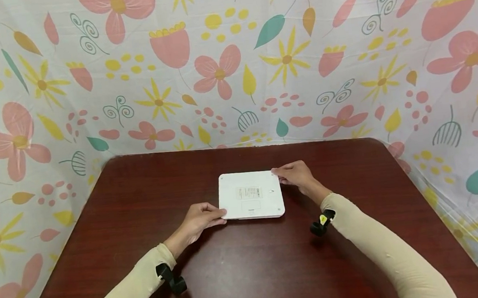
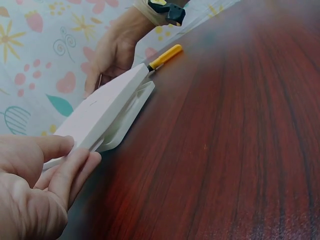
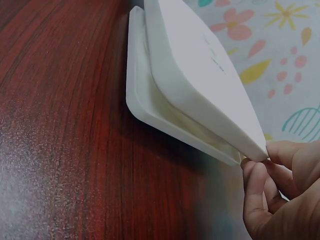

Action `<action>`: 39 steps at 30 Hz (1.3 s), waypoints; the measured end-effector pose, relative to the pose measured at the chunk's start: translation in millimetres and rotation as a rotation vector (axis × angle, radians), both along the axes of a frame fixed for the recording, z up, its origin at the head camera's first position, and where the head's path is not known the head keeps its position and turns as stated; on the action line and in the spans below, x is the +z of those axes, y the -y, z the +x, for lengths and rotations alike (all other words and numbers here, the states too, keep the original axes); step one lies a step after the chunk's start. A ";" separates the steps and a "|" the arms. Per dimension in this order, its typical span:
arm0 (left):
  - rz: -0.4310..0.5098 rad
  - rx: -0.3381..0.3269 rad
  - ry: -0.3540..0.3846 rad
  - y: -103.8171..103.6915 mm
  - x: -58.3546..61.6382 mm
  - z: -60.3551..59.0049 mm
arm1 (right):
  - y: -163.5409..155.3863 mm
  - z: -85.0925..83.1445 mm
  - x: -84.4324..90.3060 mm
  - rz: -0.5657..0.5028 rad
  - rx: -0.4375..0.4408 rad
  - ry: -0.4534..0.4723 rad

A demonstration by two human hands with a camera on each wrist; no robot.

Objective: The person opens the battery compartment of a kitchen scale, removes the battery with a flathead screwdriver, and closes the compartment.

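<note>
Floral cloth (image 1: 340, 38), brown table (image 1: 147, 273), orange-handled tool (image 2: 164, 56)

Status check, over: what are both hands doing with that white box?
Left hand pinches white box near corner. Right hand pinches far corner. Box flat on table. Yellow-handled tool behind it.

My left hand (image 1: 198, 221) lies low and near me, thumb and fingers (image 2: 75, 167) pinching. My right hand (image 1: 295, 174) reaches farther forward, fingertips (image 3: 255, 172) pinching too, both forearms angled inward.
</note>
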State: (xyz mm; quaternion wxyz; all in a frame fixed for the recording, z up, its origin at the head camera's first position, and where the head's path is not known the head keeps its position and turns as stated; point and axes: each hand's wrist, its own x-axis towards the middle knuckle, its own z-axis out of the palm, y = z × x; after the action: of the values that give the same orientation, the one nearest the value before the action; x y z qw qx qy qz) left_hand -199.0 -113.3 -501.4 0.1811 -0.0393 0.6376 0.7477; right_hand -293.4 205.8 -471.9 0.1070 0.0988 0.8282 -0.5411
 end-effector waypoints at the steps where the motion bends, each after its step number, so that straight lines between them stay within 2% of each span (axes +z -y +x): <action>1: 0.002 -0.002 -0.001 0.1 -0.6 -0.1 | 0.1 -0.3 -0.7 -0.003 -0.001 0.002; 6: 0.006 -0.011 -0.011 -0.1 -0.8 0.4 | 0.5 -0.6 -2.1 -0.002 -0.015 0.016; 15: -0.003 0.008 0.021 0.0 -2.4 -0.5 | 1.5 -0.3 -6.9 0.012 -0.018 0.010; 26: -0.017 -0.023 -0.007 1.8 -4.0 -1.2 | 0.4 -0.1 -14.2 0.000 -0.015 0.012; 30: -0.116 -0.026 -0.025 2.6 0.7 -1.4 | 0.4 0.5 -14.4 -0.026 -0.011 0.009; 34: -0.339 -0.007 -0.156 4.2 7.4 -5.8 | -0.3 2.4 -14.6 -0.001 0.011 -0.004; 37: -0.441 0.035 -0.235 3.6 10.7 -11.9 | -1.7 4.6 -15.3 0.102 0.052 -0.063; 39: -0.415 0.060 -0.236 1.9 10.8 -16.2 | -1.8 6.8 -15.1 0.198 0.078 -0.137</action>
State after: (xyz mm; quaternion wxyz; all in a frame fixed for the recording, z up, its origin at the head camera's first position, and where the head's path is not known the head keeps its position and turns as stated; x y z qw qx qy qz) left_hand -215.2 -115.2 -490.6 0.0710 -0.0070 0.7929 0.6052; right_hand -286.6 207.7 -487.1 0.0612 0.0393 0.8863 -0.4574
